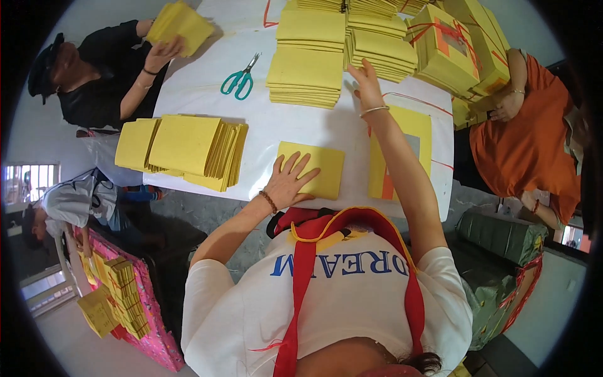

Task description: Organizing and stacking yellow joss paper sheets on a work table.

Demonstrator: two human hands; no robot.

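My left hand (291, 179) lies flat with fingers spread on a small yellow paper packet (328, 173) near the front edge of the table. My right arm stretches forward, and my right hand (367, 87) is open beside the front of a stack of yellow packets (382, 56); whether its fingertips touch the stack I cannot tell. Just left of that hand stands another stack of yellow packets (303, 78). Under my right forearm lies a yellow sheet (380, 147) with a grey panel and an orange strip.
Teal-handled scissors (239, 83) lie left of the middle stacks. A row of yellow packets (188, 144) leans at the table's left. Bundles tied with red string (443, 50) stand at the back right. Co-workers in black (94, 81) and orange (527, 138) flank the white table (201, 94).
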